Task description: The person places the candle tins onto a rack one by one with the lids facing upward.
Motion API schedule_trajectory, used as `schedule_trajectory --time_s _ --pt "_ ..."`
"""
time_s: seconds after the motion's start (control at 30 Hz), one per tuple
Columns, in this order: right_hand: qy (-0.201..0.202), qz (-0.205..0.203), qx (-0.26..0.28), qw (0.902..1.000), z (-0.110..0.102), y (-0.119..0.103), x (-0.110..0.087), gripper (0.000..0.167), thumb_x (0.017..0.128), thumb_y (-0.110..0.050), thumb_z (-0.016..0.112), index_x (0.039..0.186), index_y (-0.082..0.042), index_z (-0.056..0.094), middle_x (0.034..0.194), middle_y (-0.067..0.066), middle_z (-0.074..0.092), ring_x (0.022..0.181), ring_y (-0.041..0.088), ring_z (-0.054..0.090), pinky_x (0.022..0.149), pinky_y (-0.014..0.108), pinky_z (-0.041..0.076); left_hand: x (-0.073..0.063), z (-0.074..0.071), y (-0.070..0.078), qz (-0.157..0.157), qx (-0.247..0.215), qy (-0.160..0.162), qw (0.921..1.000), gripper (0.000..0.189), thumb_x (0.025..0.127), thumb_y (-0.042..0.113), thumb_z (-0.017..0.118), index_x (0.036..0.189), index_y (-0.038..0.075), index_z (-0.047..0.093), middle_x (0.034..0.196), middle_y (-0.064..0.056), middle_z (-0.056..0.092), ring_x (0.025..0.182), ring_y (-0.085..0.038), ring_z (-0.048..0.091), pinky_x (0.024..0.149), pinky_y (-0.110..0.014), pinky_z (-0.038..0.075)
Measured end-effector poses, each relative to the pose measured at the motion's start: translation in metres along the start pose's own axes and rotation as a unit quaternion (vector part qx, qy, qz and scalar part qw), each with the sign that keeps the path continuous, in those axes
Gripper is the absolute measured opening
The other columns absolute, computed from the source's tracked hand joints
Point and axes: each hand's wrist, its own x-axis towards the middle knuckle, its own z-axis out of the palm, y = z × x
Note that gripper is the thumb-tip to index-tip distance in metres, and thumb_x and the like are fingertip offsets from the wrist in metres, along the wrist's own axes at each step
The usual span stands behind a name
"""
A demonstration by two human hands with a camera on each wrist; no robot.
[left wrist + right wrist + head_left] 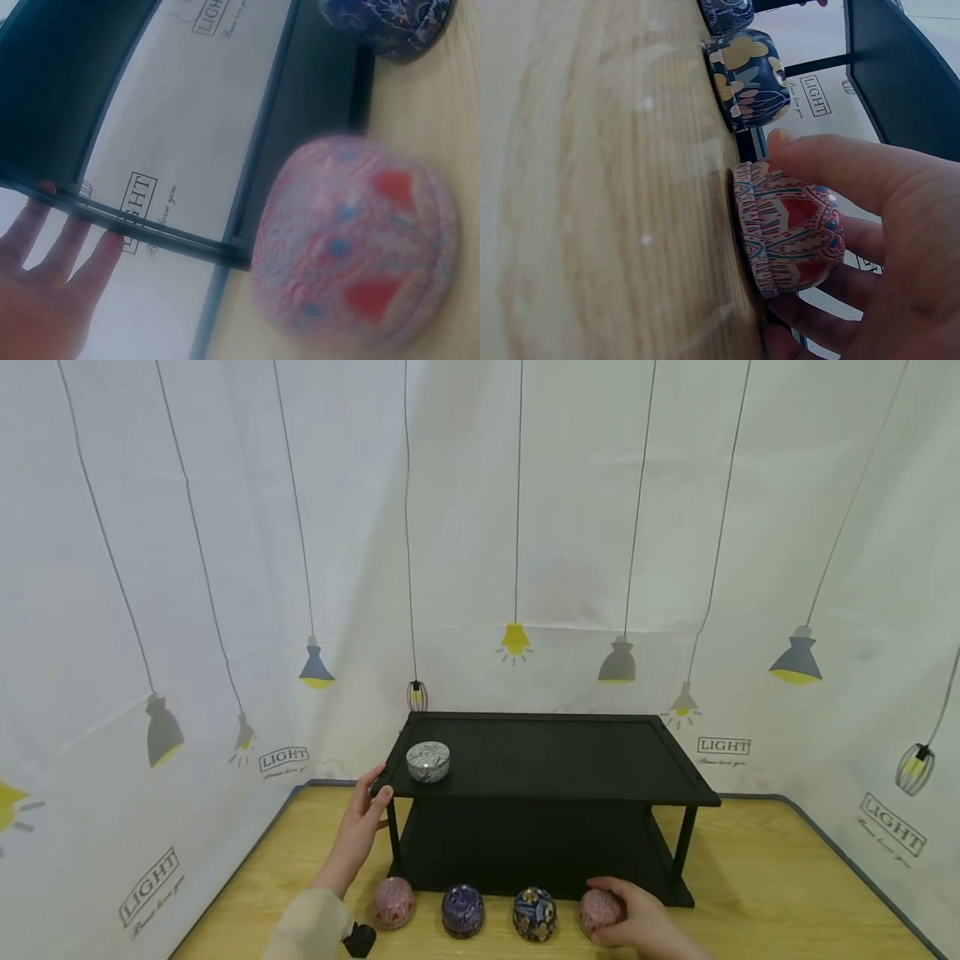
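My left hand (358, 827) grips the front left corner of a black two-tier shelf (555, 760), with fingertips behind its left post in the left wrist view. On the top tier, near that corner, sits a grey marbled round tin (428, 763). At the right end of a row in front of the shelf, my right hand (643, 920) holds a pink patterned round tin (791, 229), thumb and fingers curled round its sides. That tin sits on the wooden table, close to the shelf's lower tier.
Left of the held tin stand a navy floral tin (535, 914), a purple-blue tin (462, 911) and another pink patterned tin (393, 903). They line the table (780, 852) before the shelf. A white backdrop (570, 527) printed with lamps surrounds the table's back and sides.
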Motion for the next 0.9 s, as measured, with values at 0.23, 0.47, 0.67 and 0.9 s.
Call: schedule_trajectory --time_s 0.23,0.47,0.67,0.9 --pt "0.001 0.003 -0.04 0.9992 0.0021 0.0031 -0.0004 0.065 0.078 -0.013 0.08 0.132 0.008 0.052 0.118 0.017 0.058 0.093 0.025 0.058 0.073 0.041 0.05 -0.0037 -0.0008 -0.0032 -0.012 0.003 0.007 0.9999 0.052 0.103 0.034 0.047 0.151 0.021 0.03 0.157 -0.016 0.02 0.133 -0.042 0.035 0.096 -0.064 0.038" --pt "0.003 0.008 -0.041 0.9991 0.0057 0.0032 -0.0027 0.064 0.077 -0.013 0.08 0.132 0.007 0.052 0.117 0.017 0.058 0.092 0.025 0.058 0.072 0.041 0.051 -0.0055 -0.0001 -0.0022 -0.019 0.003 0.005 0.9998 0.053 0.103 0.037 0.047 0.151 0.022 0.029 0.157 -0.016 0.02 0.134 -0.041 0.034 0.097 -0.064 0.036" --pt "0.003 0.002 -0.045 0.999 0.0026 0.0027 -0.0017 0.064 0.077 -0.014 0.081 0.131 0.006 0.053 0.116 0.016 0.059 0.092 0.025 0.06 0.072 0.041 0.05 -0.0042 0.0011 0.0023 -0.018 -0.001 0.006 0.9998 0.053 0.103 0.036 0.046 0.151 0.023 0.029 0.159 -0.013 0.017 0.135 -0.042 0.033 0.096 -0.064 0.037" --pt "0.0 -0.007 -0.067 0.9977 -0.0023 -0.0028 0.0018 0.065 0.074 -0.014 0.083 0.13 0.003 0.055 0.118 0.016 0.059 0.093 0.025 0.059 0.071 0.04 0.05 -0.0002 -0.0003 0.0041 -0.013 -0.003 0.002 0.9999 0.052 0.104 0.034 0.045 0.152 0.022 0.028 0.159 -0.015 0.015 0.135 -0.042 0.032 0.097 -0.064 0.036"
